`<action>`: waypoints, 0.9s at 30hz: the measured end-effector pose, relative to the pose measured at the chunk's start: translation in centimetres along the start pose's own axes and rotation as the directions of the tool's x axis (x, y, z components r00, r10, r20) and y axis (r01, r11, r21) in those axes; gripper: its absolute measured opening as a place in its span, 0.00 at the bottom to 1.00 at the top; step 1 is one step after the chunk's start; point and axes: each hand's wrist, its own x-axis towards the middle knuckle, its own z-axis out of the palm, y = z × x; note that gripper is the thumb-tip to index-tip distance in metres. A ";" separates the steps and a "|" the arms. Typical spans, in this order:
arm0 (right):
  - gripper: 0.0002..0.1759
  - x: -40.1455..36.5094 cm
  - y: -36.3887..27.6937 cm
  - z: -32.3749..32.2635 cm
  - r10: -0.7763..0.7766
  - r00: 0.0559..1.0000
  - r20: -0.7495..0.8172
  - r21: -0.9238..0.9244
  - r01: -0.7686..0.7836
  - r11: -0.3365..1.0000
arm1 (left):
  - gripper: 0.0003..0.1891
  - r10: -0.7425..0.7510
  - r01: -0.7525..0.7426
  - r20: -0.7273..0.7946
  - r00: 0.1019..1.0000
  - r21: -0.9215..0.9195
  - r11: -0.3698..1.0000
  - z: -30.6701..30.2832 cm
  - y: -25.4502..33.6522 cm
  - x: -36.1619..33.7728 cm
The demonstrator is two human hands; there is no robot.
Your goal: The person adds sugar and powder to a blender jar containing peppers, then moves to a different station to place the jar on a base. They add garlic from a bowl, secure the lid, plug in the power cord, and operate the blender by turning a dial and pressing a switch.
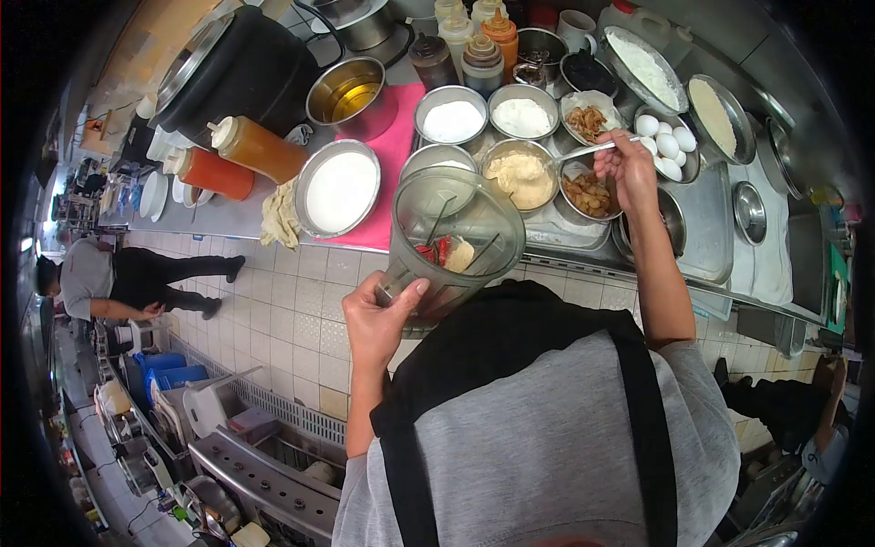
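Observation:
My left hand (387, 314) is wrapped round the handle side of a clear blender jar (456, 228), tilted so its opening shows. Red pieces and a pale lump (458, 255) lie inside it. At the right, my right hand (626, 164) pinches the handle of a metal spoon (592, 149). The spoon's bowl end is over the rim of a metal bowl of pale yellow paste (521, 178). Below my right hand is a bowl of brown chunks (588, 194). Bowls of white powder (453, 121) stand behind the jar.
A bowl of eggs (668, 144) and a metal tray (706, 223) are at the right. Sauce bottles (260, 150), a pot of yellow liquid (351, 98) and a bowl of white contents (340, 193) stand at the left. One person (137, 278) is at far left, another (784, 406) at lower right.

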 end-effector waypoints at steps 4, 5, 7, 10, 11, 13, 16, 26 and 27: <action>0.17 -2.4 -2.6 2.5 -0.156 0.985 0.072 0.050 0.152 0.987 | 0.11 0.011 -0.011 0.010 1.000 0.045 0.999 -0.2 0.2 0.0; 0.17 -3.3 -3.1 3.4 -0.209 0.969 0.131 0.057 0.203 0.978 | 0.12 0.015 -0.017 0.020 1.000 0.062 0.998 -0.2 0.3 0.1; 0.16 -5.5 -4.1 4.9 -0.232 0.939 0.255 0.047 0.227 0.973 | 0.12 0.017 -0.018 0.016 1.000 0.053 0.998 -0.1 0.2 0.1; 0.13 -6.2 -4.3 5.2 -0.491 0.752 0.440 -0.079 0.577 0.813 | 0.12 0.016 -0.017 0.007 1.000 0.032 0.999 0.0 0.2 0.1; 0.13 -5.6 -3.9 4.9 -0.490 0.751 0.442 -0.080 0.577 0.813 | 0.12 0.016 -0.016 0.002 1.000 0.021 1.000 0.0 0.2 0.0; 0.13 -4.3 -3.1 4.3 -0.468 0.828 0.307 -0.357 0.556 0.750 | 0.10 -0.020 0.018 0.027 0.999 0.059 0.998 -0.4 0.2 0.0; 0.14 -1.7 0.1 2.9 -0.356 0.885 0.299 -0.522 0.464 0.715 | 0.11 -0.018 0.016 0.028 0.999 0.065 0.998 -0.4 -0.1 0.0; 0.18 1.3 3.6 0.2 -0.005 0.999 0.052 -0.180 0.014 0.984 | 0.12 0.008 -0.008 -0.004 1.000 0.045 0.999 -0.2 0.5 0.1; 0.18 1.2 3.2 0.3 -0.002 1.000 0.025 -0.147 0.005 0.989 | 0.12 0.008 -0.007 -0.007 1.000 0.044 0.999 -0.3 0.5 0.1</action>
